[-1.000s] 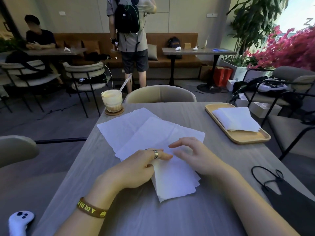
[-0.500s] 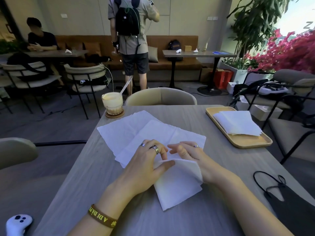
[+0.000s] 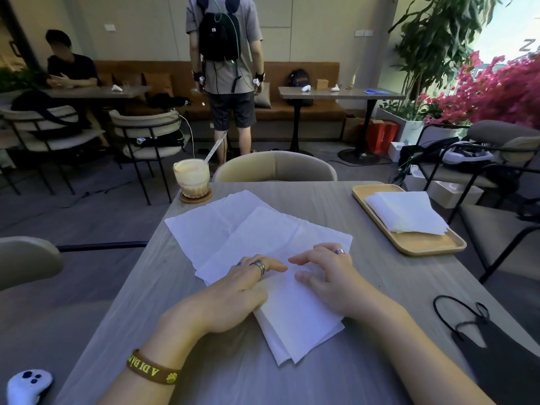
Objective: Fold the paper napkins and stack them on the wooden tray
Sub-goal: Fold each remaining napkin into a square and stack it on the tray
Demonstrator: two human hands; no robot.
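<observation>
Folded napkin [image 3: 295, 311] at lower centre of the bench [image 3: 380, 287] was pressed flat under left hand [image 3: 233, 296] and right hand [image 3: 330, 279], grips apart, nothing clamped; crease best run outward before transfer to wooden tray [image 3: 420, 244], upper right.

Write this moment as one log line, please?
step: pressing fold | left hand: flat on napkin | right hand: flat on napkin | tray: folded stack | loose napkins: waiting
</observation>
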